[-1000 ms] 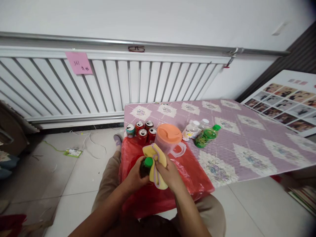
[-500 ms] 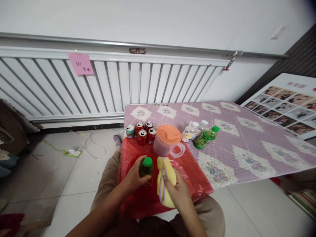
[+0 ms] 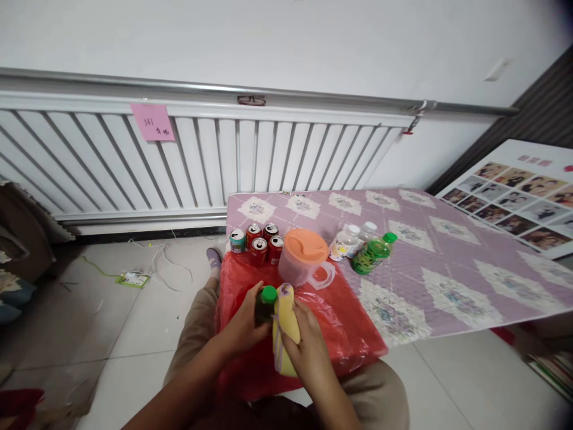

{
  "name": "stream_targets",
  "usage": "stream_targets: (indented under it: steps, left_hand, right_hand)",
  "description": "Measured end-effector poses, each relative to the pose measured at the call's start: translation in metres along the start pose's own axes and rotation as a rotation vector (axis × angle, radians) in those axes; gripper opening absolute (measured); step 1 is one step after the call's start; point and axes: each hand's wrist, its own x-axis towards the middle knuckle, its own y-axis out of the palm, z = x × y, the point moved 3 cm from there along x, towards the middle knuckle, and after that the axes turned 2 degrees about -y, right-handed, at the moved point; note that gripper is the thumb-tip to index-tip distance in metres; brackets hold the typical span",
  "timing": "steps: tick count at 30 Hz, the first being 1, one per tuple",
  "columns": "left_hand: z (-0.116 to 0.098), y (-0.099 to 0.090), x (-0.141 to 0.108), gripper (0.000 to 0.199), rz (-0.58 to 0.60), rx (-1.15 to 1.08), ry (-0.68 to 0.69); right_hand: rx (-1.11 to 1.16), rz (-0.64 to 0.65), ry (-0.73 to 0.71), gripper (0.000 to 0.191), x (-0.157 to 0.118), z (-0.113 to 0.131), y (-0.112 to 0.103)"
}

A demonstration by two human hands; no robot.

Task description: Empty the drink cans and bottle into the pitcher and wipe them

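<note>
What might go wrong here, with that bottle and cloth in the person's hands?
The bottle might slip if the left hand loosens while the right hand holds the yellow cloth beside it.
The lidded pitcher stands just beyond both hands, so a stray knock could push it into the nearby cans.
The wrinkled red plastic below might snag or slide.

A dark bottle (image 3: 264, 312) is held roughly upright in the left hand (image 3: 246, 319), its green cap (image 3: 269, 294) on, its lower body hidden by that hand. A yellow cloth (image 3: 286, 325), folded and edged in pale purple, is gripped in the right hand (image 3: 310, 339) and held at the bottle's right side, between the two hands.
</note>
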Motion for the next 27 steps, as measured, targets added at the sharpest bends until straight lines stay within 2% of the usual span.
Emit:
stream_targets:
  steps: [3,5,9,13,16,19,23,27]
  left_hand:
    - [-0.004,-0.009,0.001,0.085,0.067,0.020,0.023]
    - [-0.005,-0.012,0.001,0.080,0.085,0.020,0.024]
    - [0.000,-0.010,-0.001,0.079,0.014,0.010,-0.037]
    - [0.006,-0.004,-0.001,0.088,-0.042,-0.049,-0.049]
    - [0.005,-0.005,0.003,0.083,-0.086,-0.045,0.008]
    - [0.001,-0.007,0.007,0.070,-0.091,-0.005,0.030]
    - [-0.002,-0.006,0.009,0.066,-0.101,-0.009,-0.018]
    - [-0.001,-0.001,0.007,0.074,-0.147,-0.050,-0.031]
  right_hand:
    - [-0.060,0.035,0.007,0.045,-0.009,-0.015,-0.006]
    - [-0.089,0.000,0.009,0.045,-0.010,-0.016,-0.014]
    - [-0.104,-0.126,-0.048,0.050,-0.005,0.004,-0.026]
    - [-0.161,-0.068,-0.190,0.060,-0.002,0.030,-0.015]
    - [-0.256,-0.058,-0.227,0.056,-0.005,0.035,-0.004]
    - [-0.327,-0.015,-0.203,0.055,-0.014,0.025,0.001]
    - [-0.331,0.072,-0.124,0.058,-0.026,0.004,-0.003]
    - [-0.274,-0.023,-0.054,0.051,-0.028,-0.008,-0.019]
